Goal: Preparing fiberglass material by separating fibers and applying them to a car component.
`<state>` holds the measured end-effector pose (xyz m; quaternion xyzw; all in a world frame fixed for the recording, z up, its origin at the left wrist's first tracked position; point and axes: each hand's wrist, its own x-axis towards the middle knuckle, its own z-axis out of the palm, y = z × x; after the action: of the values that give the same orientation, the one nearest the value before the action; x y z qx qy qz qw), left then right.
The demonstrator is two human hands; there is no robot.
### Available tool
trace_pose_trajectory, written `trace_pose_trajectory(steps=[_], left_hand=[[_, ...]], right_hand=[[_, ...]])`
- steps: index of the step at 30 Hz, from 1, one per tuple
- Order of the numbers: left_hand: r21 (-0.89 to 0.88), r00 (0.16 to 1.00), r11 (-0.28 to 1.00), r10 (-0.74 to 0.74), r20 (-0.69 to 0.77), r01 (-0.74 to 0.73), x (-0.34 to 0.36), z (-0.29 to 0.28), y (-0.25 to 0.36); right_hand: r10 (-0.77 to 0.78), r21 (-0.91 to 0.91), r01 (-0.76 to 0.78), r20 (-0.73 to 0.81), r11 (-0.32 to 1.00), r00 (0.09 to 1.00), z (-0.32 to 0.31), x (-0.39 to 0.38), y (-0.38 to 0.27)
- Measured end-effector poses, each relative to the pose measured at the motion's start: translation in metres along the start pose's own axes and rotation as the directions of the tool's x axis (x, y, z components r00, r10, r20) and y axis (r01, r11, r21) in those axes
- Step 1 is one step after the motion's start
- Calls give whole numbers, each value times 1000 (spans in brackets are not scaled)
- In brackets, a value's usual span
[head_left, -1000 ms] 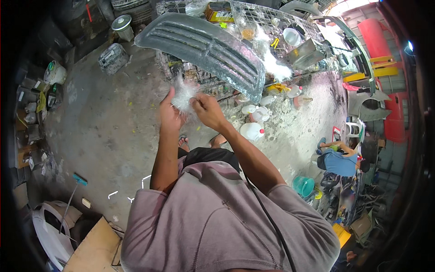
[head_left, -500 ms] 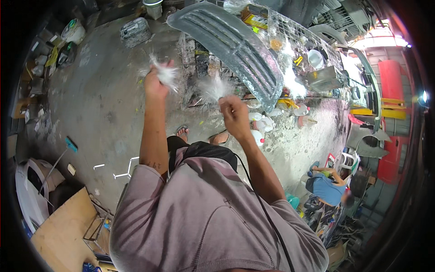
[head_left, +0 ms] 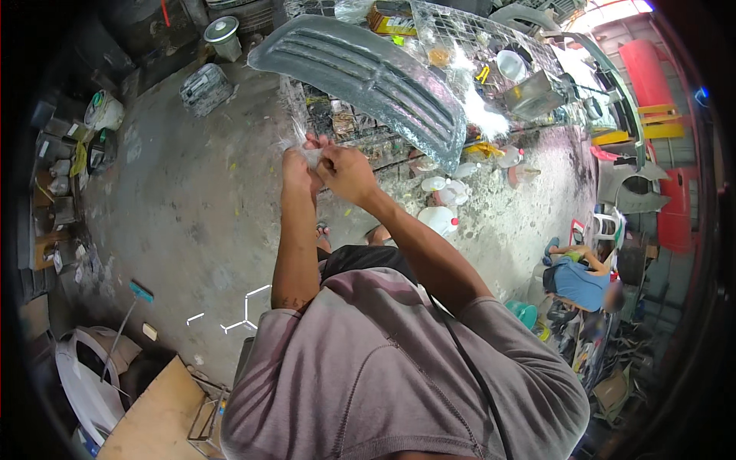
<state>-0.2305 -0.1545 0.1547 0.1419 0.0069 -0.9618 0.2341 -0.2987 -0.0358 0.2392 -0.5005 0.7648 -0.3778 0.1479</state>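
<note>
A tuft of white fibres (head_left: 311, 156), like loose glass fibre strands, is bunched between my hands. My left hand (head_left: 297, 173) is closed around its lower side, with some fingertips showing past the tuft. Pressed close against it, my right hand (head_left: 349, 175) has curled fingers pinching the same bunch. Just beyond my hands lies a long curved grey slotted panel (head_left: 370, 74) with a shiny, fibrous surface, resting on a cluttered low bench. More white fibres (head_left: 484, 116) lie in a heap at the panel's right.
Plastic jugs (head_left: 438, 221) stand on the floor right of my feet. A metal box (head_left: 535, 96) and a white bowl (head_left: 511, 66) sit on the bench's right. A wrapped container (head_left: 206, 90) and a lidded bucket (head_left: 223, 38) stand far left. A person in blue (head_left: 579, 282) sits at right.
My hands, apart with a separate fibre tuft in each, have come together and joined the tufts into one smaller bunch. The view has shifted, so my body appears further right.
</note>
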Motion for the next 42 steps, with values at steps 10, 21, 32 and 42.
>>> trace_pose_trajectory(steps=[10,21,32,42], left_hand=[[484,877,840,405,-259,-245,-11,11,27],[332,985,928,160,62,-171,-49,101,-32],[272,932,942,94,349,-197,-58,95,-32],[228,995,973,-8,101,-15,-71,96,-21]], right_hand=[[178,370,-138,-77,919,981,-66,-37,-34],[311,697,-87,-201,711,929,-75,4,-61],[47,281,17,-220,960,974,-79,-6,-69],[-212,-212,201,-34,956,977,-107,-9,-84]])
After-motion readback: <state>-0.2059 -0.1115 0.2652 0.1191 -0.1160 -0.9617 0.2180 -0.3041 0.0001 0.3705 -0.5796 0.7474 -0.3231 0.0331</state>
